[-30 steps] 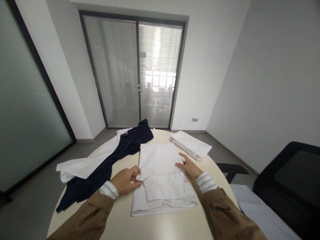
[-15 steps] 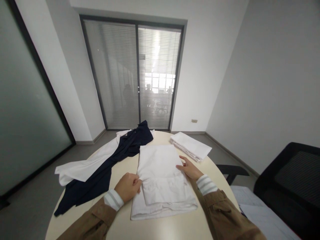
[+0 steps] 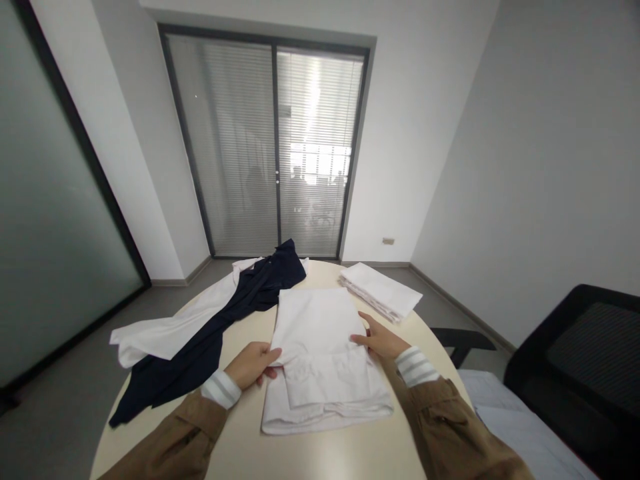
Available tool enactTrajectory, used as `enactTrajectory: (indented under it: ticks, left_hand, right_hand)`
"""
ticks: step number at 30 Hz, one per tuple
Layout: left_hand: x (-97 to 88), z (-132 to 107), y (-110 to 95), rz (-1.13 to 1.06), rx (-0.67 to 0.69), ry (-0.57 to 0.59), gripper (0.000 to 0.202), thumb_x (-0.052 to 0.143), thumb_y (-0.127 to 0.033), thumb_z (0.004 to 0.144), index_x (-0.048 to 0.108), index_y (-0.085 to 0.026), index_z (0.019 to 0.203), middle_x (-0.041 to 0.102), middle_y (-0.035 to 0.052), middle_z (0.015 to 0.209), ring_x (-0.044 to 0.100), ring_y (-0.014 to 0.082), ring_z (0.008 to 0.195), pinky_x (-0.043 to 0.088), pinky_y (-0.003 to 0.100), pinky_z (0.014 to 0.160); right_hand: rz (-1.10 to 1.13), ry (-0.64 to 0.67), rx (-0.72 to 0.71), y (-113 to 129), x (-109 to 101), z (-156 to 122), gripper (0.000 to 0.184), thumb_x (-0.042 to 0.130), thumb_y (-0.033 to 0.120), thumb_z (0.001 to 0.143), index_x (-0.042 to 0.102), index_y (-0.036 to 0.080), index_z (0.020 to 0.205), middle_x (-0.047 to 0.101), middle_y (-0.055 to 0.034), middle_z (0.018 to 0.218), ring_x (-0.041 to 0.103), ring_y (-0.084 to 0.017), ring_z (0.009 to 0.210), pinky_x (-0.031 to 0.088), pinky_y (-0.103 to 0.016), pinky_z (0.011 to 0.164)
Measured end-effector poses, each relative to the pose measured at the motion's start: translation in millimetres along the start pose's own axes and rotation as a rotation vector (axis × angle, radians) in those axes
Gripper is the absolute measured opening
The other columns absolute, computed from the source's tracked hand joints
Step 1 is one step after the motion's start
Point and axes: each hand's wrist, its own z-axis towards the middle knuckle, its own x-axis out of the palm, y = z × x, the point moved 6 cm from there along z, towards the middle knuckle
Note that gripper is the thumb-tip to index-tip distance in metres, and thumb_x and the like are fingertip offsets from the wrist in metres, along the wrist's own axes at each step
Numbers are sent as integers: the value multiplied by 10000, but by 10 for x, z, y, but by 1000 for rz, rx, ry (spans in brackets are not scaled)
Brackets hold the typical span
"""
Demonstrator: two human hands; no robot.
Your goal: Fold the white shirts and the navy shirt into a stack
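A white shirt (image 3: pixel 320 333), partly folded into a long rectangle, lies on the round beige table (image 3: pixel 345 453) in front of me. My left hand (image 3: pixel 253 363) pinches the shirt's left edge, thumb on top and fingers tucked under the cloth. My right hand (image 3: pixel 381 342) rests at the shirt's right edge, thumb over the fabric and fingers stretched along the side. Both arms wear brown sleeves with striped cuffs.
A dark navy garment (image 3: pixel 215 327) lies over an unfolded white one (image 3: pixel 170 330) on the table's left. A stack of folded white shirts (image 3: pixel 381 290) sits at the far right edge. A black chair (image 3: pixel 575 373) stands to the right, and paper sheets (image 3: pixel 525 433) lie below it.
My left hand has slid its fingers under the shirt's left edge and lifted it slightly. My right hand has stayed at the right edge, shifting only a little.
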Motion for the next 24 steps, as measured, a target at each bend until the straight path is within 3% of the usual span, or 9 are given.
enactTrajectory:
  ticks: [2,4,6,8,10,14,16,22,24]
  left_hand:
    - [-4,-28,-28,-84,18,94,488,677,-629,602,626,-152,690,669,42,660,591,177,600,433,264,542]
    - [-12,-79,-52,-83,34,197,431,700,-581,596,624,-157,622,652,28,625,600,195,656,453,269,592]
    - [-20,-139,-66,-8,44,272,381,711,-533,608,616,-166,572,631,15,577,595,208,662,451,273,600]
    - [-3,-191,-93,44,73,310,347,717,-499,629,632,-167,579,641,16,585,605,226,693,456,280,623]
    - [27,-216,-141,24,115,289,336,718,-492,646,661,-161,642,672,28,639,622,245,739,467,290,650]
    - [26,-188,-206,-96,154,90,396,718,-523,653,676,-151,780,709,61,747,645,260,790,490,321,691]
    - [22,-179,-217,-123,161,63,424,692,-552,665,678,-146,788,716,73,765,652,269,805,496,342,723]
    - [117,-290,-234,-76,186,409,338,686,-480,712,725,-153,788,750,70,823,678,302,908,491,370,869]
    - [121,-291,-229,-74,203,411,340,699,-474,726,722,-150,824,754,75,857,680,301,923,496,369,868]
  right_hand:
    - [53,72,-44,62,16,-44,887,739,374,764,290,146,1494,698,-28,826,663,-209,745,543,-408,812]
    - [149,214,-134,174,58,-115,779,741,348,745,412,178,1431,708,-67,1048,666,-235,971,506,-405,939]
    - [195,360,-220,282,92,-203,704,749,325,725,498,188,1367,646,-88,1262,593,-261,1176,432,-408,1054]
    - [183,424,-258,337,93,-261,713,762,311,708,509,184,1362,585,-101,1365,529,-285,1269,377,-431,1108]
    - [159,422,-279,356,84,-277,752,773,318,699,492,178,1382,553,-112,1405,496,-303,1305,354,-458,1125]
    - [116,370,-295,348,106,-259,813,810,350,664,488,174,1390,521,-125,1437,463,-323,1331,327,-482,1143]
    - [153,352,-286,343,117,-260,801,792,372,696,471,184,1405,515,-123,1443,469,-315,1328,344,-477,1134]
    - [163,472,-258,348,130,-348,769,791,311,685,497,189,1385,574,-104,1387,529,-309,1273,388,-456,1105]
    - [136,505,-264,363,118,-375,765,798,290,670,514,186,1372,587,-102,1373,534,-316,1267,380,-457,1109]
